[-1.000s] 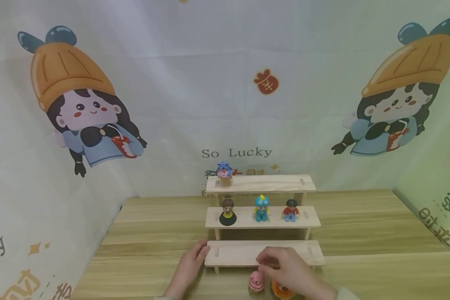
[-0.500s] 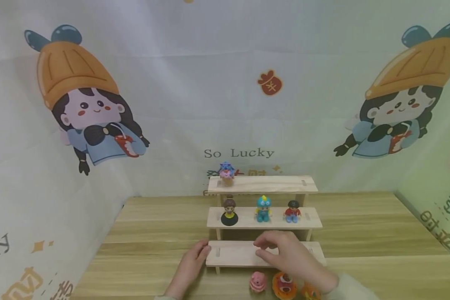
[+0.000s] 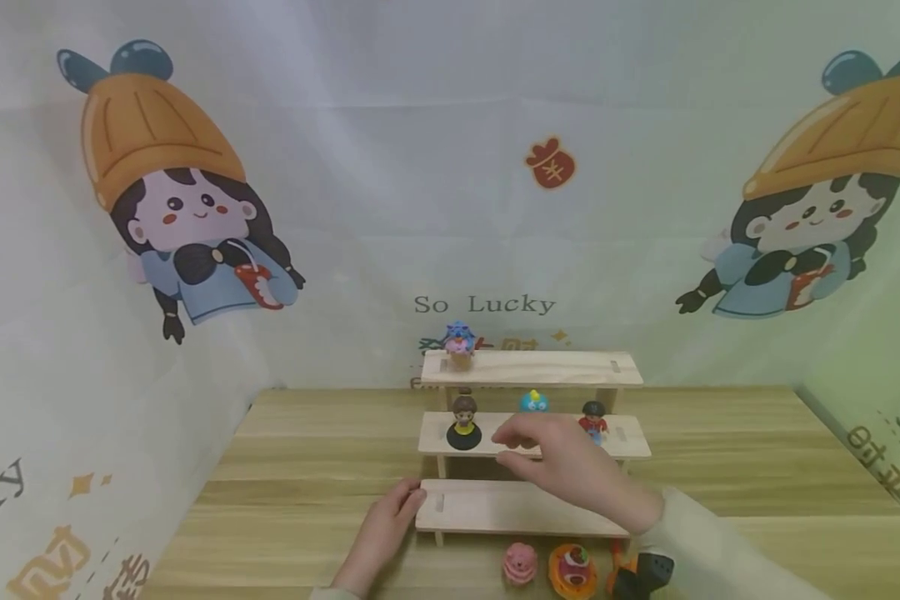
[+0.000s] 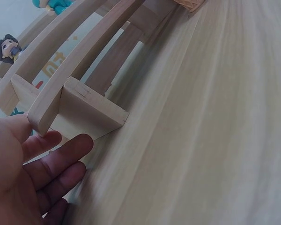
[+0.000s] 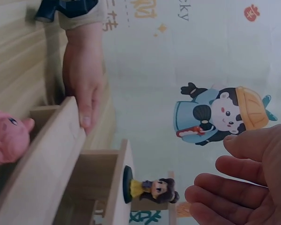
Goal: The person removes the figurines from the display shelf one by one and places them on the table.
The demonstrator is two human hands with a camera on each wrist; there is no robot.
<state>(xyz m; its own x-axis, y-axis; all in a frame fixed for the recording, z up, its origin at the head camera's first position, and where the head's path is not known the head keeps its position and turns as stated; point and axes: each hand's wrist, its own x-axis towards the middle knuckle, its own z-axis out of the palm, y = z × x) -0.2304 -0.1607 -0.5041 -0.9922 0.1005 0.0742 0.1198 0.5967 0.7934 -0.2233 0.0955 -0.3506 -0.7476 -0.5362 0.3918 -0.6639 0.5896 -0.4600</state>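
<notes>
My left hand [image 3: 382, 527] grips the left end of the lowest tier of a three-tier wooden display shelf [image 3: 487, 510], its thumb and fingers around the board end [image 4: 47, 110] in the left wrist view. My right hand [image 3: 566, 462] hovers before the middle tier, fingers loosely bent and nothing between them. It partly hides a teal-capped figurine [image 3: 534, 402] and overlaps a red-jacketed figurine [image 3: 592, 415]. Left of its fingertips stands a brown-haired figurine [image 3: 463, 425] on a black base. An ice-cream-cone figurine [image 3: 460, 342] with a blue top stands on the upper tier's left.
In front of the shelf, on the wood-grain table [image 3: 307, 467], sit a pink figurine [image 3: 520, 565] and an orange round toy [image 3: 573, 573]. A black wrist camera [image 3: 651, 573] covers part of another orange item. A printed cloth [image 3: 390, 208] hangs behind.
My right hand has risen from beside the pink figurine to the front of the middle tier, staying empty. My left hand keeps its place on the shelf end. The head view has shifted slightly.
</notes>
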